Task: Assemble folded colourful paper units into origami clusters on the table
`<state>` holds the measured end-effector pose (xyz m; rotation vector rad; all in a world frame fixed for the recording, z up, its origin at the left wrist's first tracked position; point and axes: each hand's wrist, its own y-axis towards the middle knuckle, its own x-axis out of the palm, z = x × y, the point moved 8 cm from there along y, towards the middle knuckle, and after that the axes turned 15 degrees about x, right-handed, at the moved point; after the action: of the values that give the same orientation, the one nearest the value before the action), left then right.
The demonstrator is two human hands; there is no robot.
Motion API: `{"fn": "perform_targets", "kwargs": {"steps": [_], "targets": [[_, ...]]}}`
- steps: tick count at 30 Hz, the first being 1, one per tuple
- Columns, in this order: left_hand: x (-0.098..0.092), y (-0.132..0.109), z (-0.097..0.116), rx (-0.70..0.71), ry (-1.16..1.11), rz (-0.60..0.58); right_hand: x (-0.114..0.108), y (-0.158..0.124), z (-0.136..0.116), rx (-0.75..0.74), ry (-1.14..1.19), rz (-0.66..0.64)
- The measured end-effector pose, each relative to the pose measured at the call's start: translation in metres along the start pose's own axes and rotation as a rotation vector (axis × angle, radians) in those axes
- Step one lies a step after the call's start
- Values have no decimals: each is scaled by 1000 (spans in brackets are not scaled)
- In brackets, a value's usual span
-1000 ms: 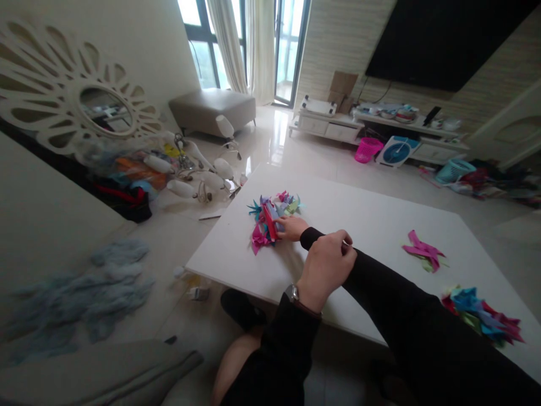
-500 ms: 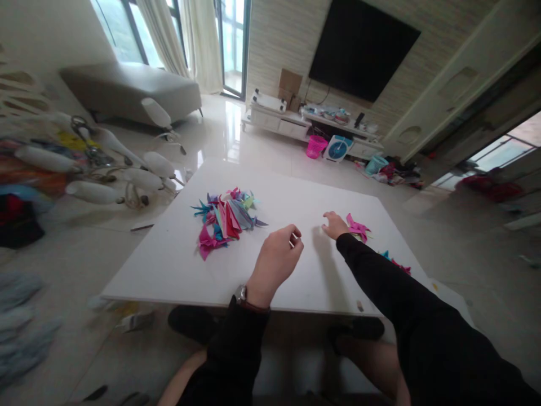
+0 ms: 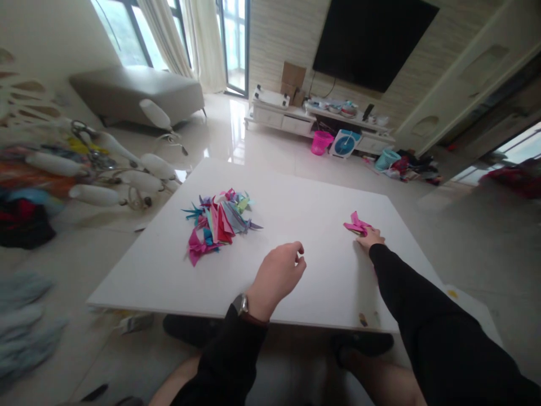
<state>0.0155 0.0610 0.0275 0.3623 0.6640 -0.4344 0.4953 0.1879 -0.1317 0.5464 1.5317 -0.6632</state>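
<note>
At the right of the white table (image 3: 313, 214), my right hand (image 3: 371, 237) has its fingers closed on a bright pink folded paper crane (image 3: 355, 223); the fingertips are partly hidden. Something pale or greenish shows under the pink paper. Nearer the front, my left hand (image 3: 276, 279) hovers over the table, loosely curled, with a gap between thumb and forefinger and nothing in it. To its left lies a pile of colourful paper cranes (image 3: 224, 220) in red, pink, teal, grey and green. A wristwatch (image 3: 242, 305) is on the left wrist.
A small brown bit (image 3: 362, 320) lies by the table's front edge. Left of the table stands a lamp with several white shades (image 3: 97, 195). Beyond are a grey bench (image 3: 139, 93), a pink basket (image 3: 322, 143) and a blue-and-white fan (image 3: 345, 144).
My right hand has moved right, past the pink crane, and come back onto it with closing fingers. My left hand has barely shifted. The teal and pink pieces at the right are now hidden behind my arm.
</note>
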Motion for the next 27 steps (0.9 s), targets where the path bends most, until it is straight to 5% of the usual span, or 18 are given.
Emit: {"fn": "perform_targets", "kwargs": {"steps": [10,14,19,23,27], "targets": [[1,-10,-7,-8,86,-50,1,30,-62,-141,-55,67],[3,-12,-13,-22,116,-56,5,32,-73,-157,-130,29],[13,-11,-15,5,155,-97,-3,26,-78,-114,-156,135],[12,-9,-10,13,143,-63,-25,-18,-139,-248,-69,187],[-13,-8,-17,-62,106,104,-71,-135,-260,-710,192,302]]}}
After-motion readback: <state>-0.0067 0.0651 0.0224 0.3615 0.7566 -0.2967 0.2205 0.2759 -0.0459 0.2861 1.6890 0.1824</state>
